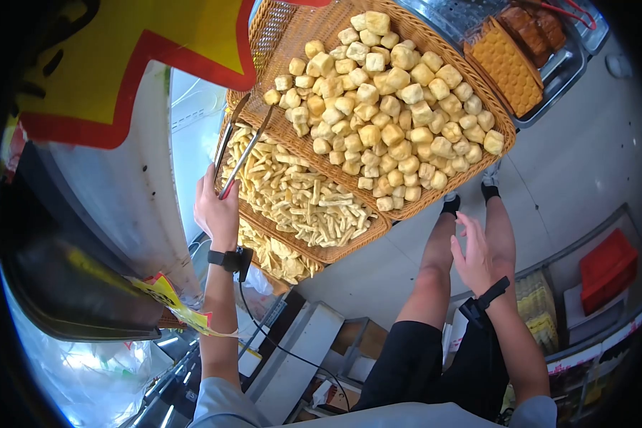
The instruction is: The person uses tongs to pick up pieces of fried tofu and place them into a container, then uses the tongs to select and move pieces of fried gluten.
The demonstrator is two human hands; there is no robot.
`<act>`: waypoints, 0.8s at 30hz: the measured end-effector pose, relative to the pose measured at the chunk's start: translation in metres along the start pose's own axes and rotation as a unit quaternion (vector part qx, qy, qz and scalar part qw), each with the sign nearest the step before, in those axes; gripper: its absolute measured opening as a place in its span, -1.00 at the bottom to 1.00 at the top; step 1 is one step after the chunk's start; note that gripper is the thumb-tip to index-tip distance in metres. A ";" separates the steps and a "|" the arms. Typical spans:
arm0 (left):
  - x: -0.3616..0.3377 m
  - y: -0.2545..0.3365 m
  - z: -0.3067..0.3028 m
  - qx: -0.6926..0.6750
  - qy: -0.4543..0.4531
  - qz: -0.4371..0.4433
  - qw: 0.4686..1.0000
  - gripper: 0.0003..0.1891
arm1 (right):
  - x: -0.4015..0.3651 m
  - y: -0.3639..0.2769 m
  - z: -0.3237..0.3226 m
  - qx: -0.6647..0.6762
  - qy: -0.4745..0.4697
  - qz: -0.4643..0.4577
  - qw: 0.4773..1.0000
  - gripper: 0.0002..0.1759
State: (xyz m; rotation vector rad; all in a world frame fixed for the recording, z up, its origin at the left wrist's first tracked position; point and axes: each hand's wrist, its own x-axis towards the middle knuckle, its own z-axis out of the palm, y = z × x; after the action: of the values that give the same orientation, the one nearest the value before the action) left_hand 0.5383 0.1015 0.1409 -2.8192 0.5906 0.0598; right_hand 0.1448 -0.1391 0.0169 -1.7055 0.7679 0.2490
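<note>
My left hand (218,208) grips a pair of metal tongs (247,158) by the handle end. The tongs' two arms are spread, and their tips reach the left edge of a pile of golden fried tofu puffs (399,107). The puffs are heaped in a large wicker basket (285,25). Below the tongs, pale fried strips (299,192) fill a second wicker tray. My right hand (472,251) hangs in front of my legs, fingers loosely apart, holding nothing.
Flat, pale yellow pieces (271,251) lie in a third tray nearer me. At upper right, a metal tray (576,65) holds an orange-brown slab and darker blocks. A yellow-red sign (143,85) overhangs the left. A red container (606,269) stands lower right.
</note>
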 end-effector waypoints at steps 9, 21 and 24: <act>0.025 0.004 0.005 0.070 -0.008 0.035 0.997 -0.40 | 0.001 -0.002 0.002 -0.006 -0.004 0.006 1.000 -0.44; 0.026 0.012 0.006 0.014 0.007 0.000 1.000 -0.52 | -0.003 0.002 -0.001 0.012 -0.003 0.019 1.000 -0.43; 0.015 0.009 0.009 -0.047 0.039 -0.006 0.998 -0.53 | -0.003 0.000 0.000 0.009 -0.004 0.014 1.000 -0.43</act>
State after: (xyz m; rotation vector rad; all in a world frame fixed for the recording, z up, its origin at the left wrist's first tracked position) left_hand 0.5487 0.0902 0.1287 -2.9276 0.6017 -0.0262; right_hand 0.1426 -0.1383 0.0182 -1.6776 0.7870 0.2667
